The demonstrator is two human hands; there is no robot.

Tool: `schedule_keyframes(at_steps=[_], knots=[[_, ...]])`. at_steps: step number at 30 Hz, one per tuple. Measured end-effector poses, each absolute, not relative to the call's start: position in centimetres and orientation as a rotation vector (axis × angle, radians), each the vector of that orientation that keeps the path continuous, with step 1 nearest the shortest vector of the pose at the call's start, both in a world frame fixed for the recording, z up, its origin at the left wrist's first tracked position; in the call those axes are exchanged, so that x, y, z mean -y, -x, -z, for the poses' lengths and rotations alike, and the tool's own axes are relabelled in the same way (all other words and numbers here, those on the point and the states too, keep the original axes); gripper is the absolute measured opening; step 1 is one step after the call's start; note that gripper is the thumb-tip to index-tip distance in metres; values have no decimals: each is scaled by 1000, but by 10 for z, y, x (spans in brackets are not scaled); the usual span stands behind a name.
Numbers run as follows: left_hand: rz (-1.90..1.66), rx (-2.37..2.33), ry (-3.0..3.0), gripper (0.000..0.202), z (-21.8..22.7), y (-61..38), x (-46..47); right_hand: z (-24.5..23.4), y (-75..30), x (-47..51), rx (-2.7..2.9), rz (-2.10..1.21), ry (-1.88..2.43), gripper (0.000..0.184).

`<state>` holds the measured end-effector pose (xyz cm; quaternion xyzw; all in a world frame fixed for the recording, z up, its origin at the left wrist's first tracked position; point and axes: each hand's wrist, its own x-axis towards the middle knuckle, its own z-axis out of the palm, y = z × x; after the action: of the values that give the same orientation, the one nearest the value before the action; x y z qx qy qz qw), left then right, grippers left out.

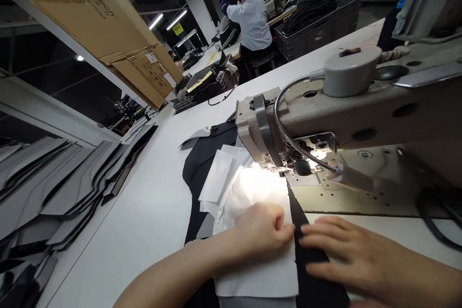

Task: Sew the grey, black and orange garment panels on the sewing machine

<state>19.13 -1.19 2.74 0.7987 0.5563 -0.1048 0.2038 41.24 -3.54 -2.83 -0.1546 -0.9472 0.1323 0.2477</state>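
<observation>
My left hand (pixel 265 228) rests curled, knuckles up, on a white fabric piece (pixel 252 192) that lies over dark fabric (pixel 202 163) in front of the sewing machine (pixel 325 120). Its fingers are bent and pressed on the white cloth near the dark strip (pixel 306 250). My right hand (pixel 346 255) lies flat with fingers stretched out across the dark strip, fingertips almost touching the left hand. The needle area (pixel 299 166) is brightly lit just beyond both hands.
Stacks of grey cut pieces (pixel 61 187) lie along the table's left side. Cardboard boxes (pixel 108 24) sit on a shelf above. A person in a light shirt (pixel 252 19) works at a far table. A grey crate (pixel 317 29) holds dark material.
</observation>
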Motion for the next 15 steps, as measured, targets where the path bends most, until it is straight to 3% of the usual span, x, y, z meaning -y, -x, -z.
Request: schedule_keyframes(at_steps=[2, 7, 13, 15], knots=[[452, -1507, -2162, 28, -31, -196, 20, 19, -406, 38, 2689, -402, 174, 45], [660, -1755, -2245, 29, -38, -203, 9, 22, -358, 45, 2568, -267, -12, 25], [592, -1881, -2100, 45, -43, -215, -12, 34, -351, 54, 2423, -326, 186, 27], [549, -1885, -2108, 38, -42, -218, -14, 36, -356, 55, 2424, -393, 184, 28]])
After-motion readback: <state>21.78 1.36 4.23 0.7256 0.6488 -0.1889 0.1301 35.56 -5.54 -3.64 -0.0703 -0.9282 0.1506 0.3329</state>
